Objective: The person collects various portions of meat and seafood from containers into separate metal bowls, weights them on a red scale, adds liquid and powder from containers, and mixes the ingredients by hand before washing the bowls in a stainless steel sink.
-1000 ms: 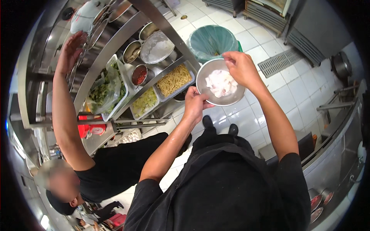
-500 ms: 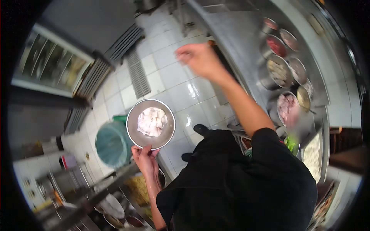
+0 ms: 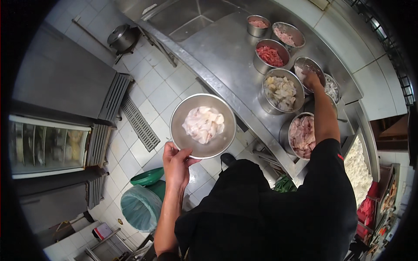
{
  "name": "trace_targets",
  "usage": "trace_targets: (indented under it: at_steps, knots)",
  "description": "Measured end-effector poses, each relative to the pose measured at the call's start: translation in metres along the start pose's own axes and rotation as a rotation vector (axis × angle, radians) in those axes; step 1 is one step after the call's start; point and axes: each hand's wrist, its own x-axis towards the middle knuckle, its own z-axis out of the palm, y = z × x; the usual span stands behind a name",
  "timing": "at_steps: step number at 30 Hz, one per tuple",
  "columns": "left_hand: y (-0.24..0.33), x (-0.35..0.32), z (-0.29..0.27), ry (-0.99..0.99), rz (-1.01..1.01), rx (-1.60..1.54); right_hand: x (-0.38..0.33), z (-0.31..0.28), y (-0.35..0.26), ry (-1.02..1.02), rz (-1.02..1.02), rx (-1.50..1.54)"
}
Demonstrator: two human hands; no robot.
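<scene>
My left hand (image 3: pixel 176 163) grips the near-left rim of a round metal bowl (image 3: pixel 228 124), thumb and fingers closed on it. Pale, wet, whitish pieces (image 3: pixel 202 124), perhaps meat or seafood, lie in the bowl, which is held up over the floor. My right arm is stretched out to the right, over the steel counter. There my right hand (image 3: pixel 312 80) dips into a metal container (image 3: pixel 320 71) with something white in it. The fingertips are hidden inside, so whether they hold anything does not show.
Around my right hand, several metal pots stand on the steel counter (image 3: pixel 217 48): red meat (image 3: pixel 270 55), pale chunks (image 3: pixel 281 92) and pinkish meat (image 3: pixel 302 135) fill some. A sink (image 3: pixel 196 26) lies at its far end. A lined bin (image 3: pixel 139 209) stands below left.
My right hand has swung from over the floor into a container on the counter. My left hand still holds the bowl, now farther right in the picture. The view has turned toward the counter.
</scene>
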Motion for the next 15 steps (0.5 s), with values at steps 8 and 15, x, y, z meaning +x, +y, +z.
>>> trace_targets:
  at_steps: [8, 15]
  knots:
    - [0.004, 0.046, 0.079, -0.148, -0.045, 0.13, -0.018, -0.106, -0.015, 0.238, 0.054, 0.202]
    - [-0.014, 0.065, 0.101, -0.198, -0.01, 0.164, -0.077, -0.269, -0.127, 0.266, -0.031, 0.679]
